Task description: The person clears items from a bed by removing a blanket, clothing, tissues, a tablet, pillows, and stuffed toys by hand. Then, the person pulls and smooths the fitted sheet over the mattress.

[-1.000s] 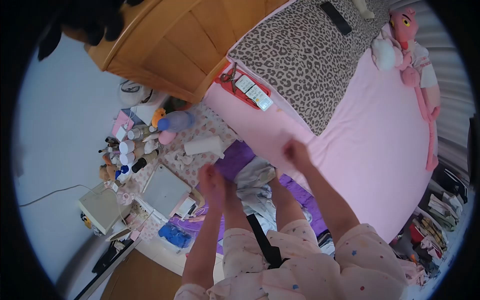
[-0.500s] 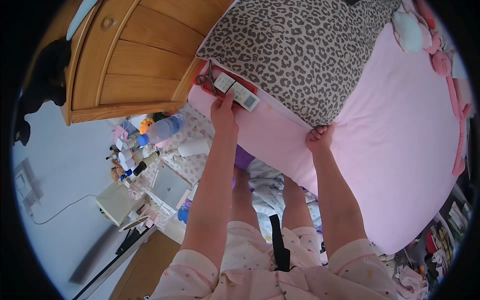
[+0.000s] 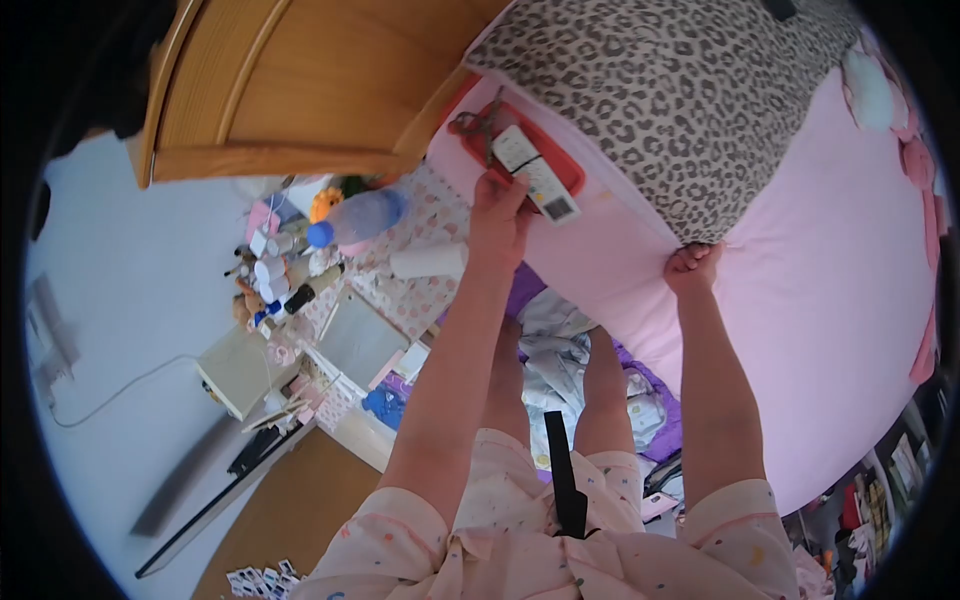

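Note:
A white remote control [image 3: 548,195] with a small grey screen lies across a red tray [image 3: 571,172] at the bed's edge. My left hand [image 3: 497,212] pinches its side, thumb on top and the other fingers partly hidden. Scissors [image 3: 480,127] rest at the tray's left end, beside a white piece [image 3: 516,150] with a dark band at its lower end. My right hand [image 3: 692,268] is closed on the near corner of a leopard-print pillow [image 3: 650,110], which lies on the pink bedding [image 3: 800,330].
A wooden cabinet [image 3: 310,90] stands close beyond my left hand. To the left, a cluttered desk holds a water bottle [image 3: 365,216], a white roll [image 3: 428,262] and a flat silver device [image 3: 362,335]. Crumpled clothes [image 3: 555,365] lie around my legs.
The camera view has shifted, so the bed and pillow appear farther right. My left fingers have closed more on the remote control. My right hand stays on the pillow corner.

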Demonstrator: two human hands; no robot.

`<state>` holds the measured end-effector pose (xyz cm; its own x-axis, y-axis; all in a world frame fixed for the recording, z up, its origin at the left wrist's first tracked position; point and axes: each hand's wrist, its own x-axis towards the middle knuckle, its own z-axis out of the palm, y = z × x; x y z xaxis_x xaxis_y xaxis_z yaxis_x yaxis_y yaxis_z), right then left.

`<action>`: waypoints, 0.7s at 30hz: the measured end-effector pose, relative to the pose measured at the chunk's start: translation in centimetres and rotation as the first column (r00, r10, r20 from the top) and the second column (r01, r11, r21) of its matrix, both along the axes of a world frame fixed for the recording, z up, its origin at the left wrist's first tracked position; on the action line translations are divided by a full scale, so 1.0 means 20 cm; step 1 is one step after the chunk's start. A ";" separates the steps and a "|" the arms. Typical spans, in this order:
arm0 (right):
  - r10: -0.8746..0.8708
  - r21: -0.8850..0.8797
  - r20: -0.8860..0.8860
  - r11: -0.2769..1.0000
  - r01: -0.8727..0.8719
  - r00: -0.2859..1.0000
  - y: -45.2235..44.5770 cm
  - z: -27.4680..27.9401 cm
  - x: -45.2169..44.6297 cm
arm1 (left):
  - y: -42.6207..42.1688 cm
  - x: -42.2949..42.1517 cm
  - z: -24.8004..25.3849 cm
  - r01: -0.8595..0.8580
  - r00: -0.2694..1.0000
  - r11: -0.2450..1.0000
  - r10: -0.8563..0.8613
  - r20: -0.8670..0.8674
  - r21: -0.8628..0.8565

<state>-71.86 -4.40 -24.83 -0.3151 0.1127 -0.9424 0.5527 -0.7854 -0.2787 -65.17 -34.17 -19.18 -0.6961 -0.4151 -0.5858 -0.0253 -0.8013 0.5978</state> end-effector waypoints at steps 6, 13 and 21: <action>0.054 -0.022 -0.052 0.998 -0.055 0.997 0.03 -0.03 0.00 | 0.05 0.36 0.13 0.070 0.996 0.994 -0.064 -0.068 0.082; 0.067 -0.021 -0.043 0.997 -0.068 0.997 0.02 -0.01 0.01 | 0.06 1.05 0.15 -0.007 0.990 0.979 -0.022 0.142 0.204; 0.067 0.019 -0.040 0.998 -0.066 0.997 0.00 0.01 0.01 | -0.20 1.52 -0.17 -0.087 0.975 0.990 0.062 0.215 0.109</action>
<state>-71.60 -4.36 -24.55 -0.3604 0.1066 -0.9267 0.5916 -0.7420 -0.3154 -34.82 -38.16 -22.68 -0.5218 -0.3810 -0.7633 -0.0778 -0.8697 0.4873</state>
